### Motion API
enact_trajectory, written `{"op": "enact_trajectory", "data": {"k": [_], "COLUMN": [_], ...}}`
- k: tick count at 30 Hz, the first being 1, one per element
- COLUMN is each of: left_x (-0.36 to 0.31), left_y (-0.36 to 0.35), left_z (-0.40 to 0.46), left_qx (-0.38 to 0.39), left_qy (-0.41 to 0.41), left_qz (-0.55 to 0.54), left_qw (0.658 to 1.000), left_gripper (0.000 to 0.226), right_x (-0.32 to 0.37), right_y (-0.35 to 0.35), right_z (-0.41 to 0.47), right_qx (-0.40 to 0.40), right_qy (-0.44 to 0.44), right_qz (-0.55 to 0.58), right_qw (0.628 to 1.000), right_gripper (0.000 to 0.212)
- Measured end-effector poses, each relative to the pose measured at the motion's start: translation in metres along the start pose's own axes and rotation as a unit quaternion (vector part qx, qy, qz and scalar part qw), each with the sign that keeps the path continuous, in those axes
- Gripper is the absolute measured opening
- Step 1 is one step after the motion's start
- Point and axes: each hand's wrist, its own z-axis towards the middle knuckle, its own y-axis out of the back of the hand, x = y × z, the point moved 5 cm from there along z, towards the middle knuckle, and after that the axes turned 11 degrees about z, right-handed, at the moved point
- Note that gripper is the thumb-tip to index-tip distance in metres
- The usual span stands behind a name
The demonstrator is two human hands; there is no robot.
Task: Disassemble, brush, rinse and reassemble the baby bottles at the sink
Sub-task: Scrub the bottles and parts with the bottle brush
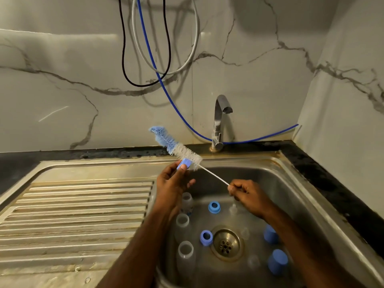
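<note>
Near the middle of the frame, the left hand (pixel 172 179) pinches a small blue ring (pixel 183 164) between thumb and fingertips, the other fingers loosely curled below it. The ring sits at the white bristles of the brush (pixel 176 147), whose blue tip points to the upper left. From the bristles a thin wire handle (pixel 214 175) runs down to the right, where the right hand (pixel 247 194) grips its end with fingers curled round it. Both hands are above the sink (pixel 291 183). In the basin, at the lower middle of the frame, lie the bottle parts: three clear bottles (pixel 182 223) stand in a row along the left wall, two blue rings (pixel 214 207) lie near the drain (pixel 226 244) — one above it, one just left of it — and two blue caps (pixel 277 261) stand at the lower right. Some clear nipples (pixel 233 209) are faintly seen between them. The tap (pixel 220 119) stands behind the sink, upper middle; no water shows at its spout.
</note>
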Motion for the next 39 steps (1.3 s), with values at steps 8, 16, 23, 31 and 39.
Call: {"op": "enact_trajectory", "data": {"k": [8, 16, 23, 31, 39], "left_x": [-0.003, -0.003, 0.0, -0.006, 0.001], "left_y": [0.0, 0.007, 0.001, -0.003, -0.011], "left_z": [0.002, 0.001, 0.001, -0.003, -0.007], "left_qx": [-0.013, -0.047, -0.025, 0.02, 0.011], "left_qy": [-0.002, 0.04, 0.032, 0.079, 0.095], "left_qz": [-0.015, -0.147, -0.047, -0.159, -0.138], "left_qw": [1.0, 0.987, 0.998, 0.984, 0.986], "left_gripper": [0.05, 0.038, 0.037, 0.042, 0.044], "right_x": [0.007, 0.016, 0.004, 0.009, 0.017], "right_y": [-0.003, -0.013, 0.007, 0.005, -0.006], "right_z": [0.0, -0.005, -0.002, 0.001, 0.001], "right_qx": [-0.004, 0.033, 0.02, -0.003, -0.019], "right_qy": [0.022, 0.023, 0.017, 0.028, 0.053], "right_qz": [-0.004, 0.001, -0.024, 0.003, -0.02], "right_qw": [1.0, 0.999, 0.999, 1.0, 0.998], "right_gripper": [0.026, 0.029, 0.028, 0.031, 0.027]}}
